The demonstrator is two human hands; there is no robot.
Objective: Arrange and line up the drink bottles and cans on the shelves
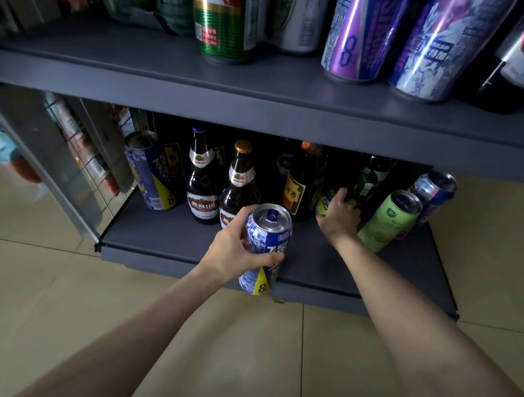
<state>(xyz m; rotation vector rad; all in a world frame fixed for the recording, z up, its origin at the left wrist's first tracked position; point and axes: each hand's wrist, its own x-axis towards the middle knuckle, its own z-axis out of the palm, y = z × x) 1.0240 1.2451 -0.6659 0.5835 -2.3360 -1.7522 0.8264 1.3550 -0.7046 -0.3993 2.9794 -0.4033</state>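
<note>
**Bottom shelf, both hands in — one can held, one can reached**

Left hand [234, 249]: fingers and thumb wrapped round a blue-and-white can [265, 248] with a yellow wedge on its label. The can is upright, tilted slightly, held at the front edge of the lower shelf [163, 237], just in front of the beer bottles; whether its base touches the shelf cannot be told.

Right hand [339, 217]: reaching further in, fingers curled over a small can [323, 203] of which only a sliver of blue and yellow label shows. The grip looks like a hold on that can, though the hand hides most of it.

Lower shelf, left to right — a second blue-and-white can [150, 170] standing at the left end, two brown beer bottles [202, 184] with red-and-white labels side by side, a dark bottle with a yellow label [299, 182] behind the left-hand can, a green bottle [369, 178] in shadow behind the right hand, then a pale green can [390, 221] leaning, and a blue-and-red can [433, 193] behind it at the right end.

Upper shelf [262, 95] (seen from below, cans cropped at the top): a green-and-red can [224, 20], two purple-and-white cans [361, 34] next to each other, and a dark bottle [522, 62] at the far right.

Floor is pale tile [59, 292].
</note>
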